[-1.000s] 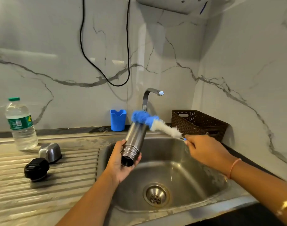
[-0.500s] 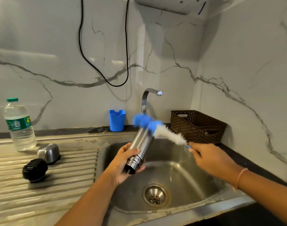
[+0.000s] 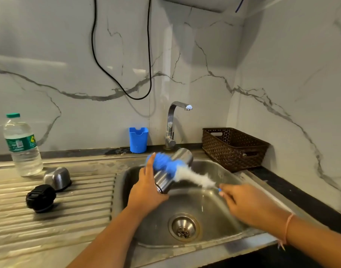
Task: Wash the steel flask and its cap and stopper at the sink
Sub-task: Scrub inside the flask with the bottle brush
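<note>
The left hand point(image 3: 146, 192), fingers curled round the steel flask point(image 3: 180, 157) near its mouth, tilts it over the sink point(image 3: 214, 209), probably so runoff drains there. The right hand point(image 3: 249, 204) grips the bottle brush point(image 3: 171, 167), whose bristles lie across the flask's outer wall. The cap point(image 3: 57, 177) and stopper point(image 3: 41, 198) lie on the drainboard point(image 3: 78, 209) near a water bottle point(image 3: 22, 146) holding clear liquid.

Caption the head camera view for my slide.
Left hand holds steel flask over sink; right hand scrubs it with bottle brush.

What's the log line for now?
left hand: holds flask over sink | right hand: holds brush on flask | cap, stopper: drainboard
</note>
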Demonstrator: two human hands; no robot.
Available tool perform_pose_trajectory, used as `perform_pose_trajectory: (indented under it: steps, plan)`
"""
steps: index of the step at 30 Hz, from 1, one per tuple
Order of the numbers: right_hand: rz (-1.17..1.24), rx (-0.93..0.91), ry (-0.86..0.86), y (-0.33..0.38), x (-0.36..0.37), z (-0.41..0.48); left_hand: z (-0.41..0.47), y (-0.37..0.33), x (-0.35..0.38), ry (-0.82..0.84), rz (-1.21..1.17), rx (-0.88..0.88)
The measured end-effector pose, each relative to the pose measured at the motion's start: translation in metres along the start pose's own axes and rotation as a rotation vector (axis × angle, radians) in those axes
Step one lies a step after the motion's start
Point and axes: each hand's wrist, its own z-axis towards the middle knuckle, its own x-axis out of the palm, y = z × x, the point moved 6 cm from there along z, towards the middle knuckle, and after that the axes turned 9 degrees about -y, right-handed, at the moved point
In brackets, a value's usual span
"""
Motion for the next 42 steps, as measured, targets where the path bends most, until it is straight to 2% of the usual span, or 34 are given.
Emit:
perform_pose_trajectory:
  steps: [3,8,10,14,17,20,23,27,30,32,35,37,42]
  plan:
    - [0.021,-0.038,0.020,0.013,0.001,-0.010,0.000,-0.003,-0.008,-0.085,0.060,0.055]
    - [-0.103,0.102,-0.114,-0.020,-0.024,0.023,0.000,-0.008,-0.007,-0.121,0.013,0.092]
    - [-0.102,0.091,-0.119,-0.020,-0.022,0.024,-0.002,-0.007,-0.002,-0.107,-0.045,0.012]
    - [-0.032,-0.062,0.007,0.010,-0.002,-0.004,0.003,0.016,0.000,-0.151,-0.227,-0.273]
    - [-0.085,-0.075,-0.033,0.016,-0.006,0.000,0.007,0.033,0.000,-0.209,-0.452,-0.483]
    - [-0.064,0.057,-0.083,0.002,-0.019,0.025,0.006,0.037,0.011,-0.173,-0.807,-0.717]
    - [-0.005,0.161,-0.118,-0.015,-0.026,0.046,0.001,0.028,0.018,-0.033,-1.117,-0.828]
    - [0.021,0.143,-0.134,-0.015,-0.026,0.045,0.002,0.027,0.013,-0.043,-1.503,-0.931]
    - [0.014,0.095,-0.126,-0.003,-0.025,0.037,0.003,0.028,0.011,-0.030,-1.671,-0.963]
    - [0.037,0.062,-0.112,0.004,-0.025,0.033,0.001,0.024,0.009,0.006,-1.671,-0.951]
    - [0.077,-0.030,-0.097,0.016,-0.027,0.028,-0.002,0.016,0.007,0.079,-1.525,-0.905]
    - [0.020,-0.069,-0.133,0.017,-0.032,0.031,-0.003,0.016,0.008,0.094,-1.416,-0.898]
    - [-0.060,0.102,-0.220,-0.020,-0.047,0.055,-0.004,0.008,0.015,0.209,-1.194,-0.741]
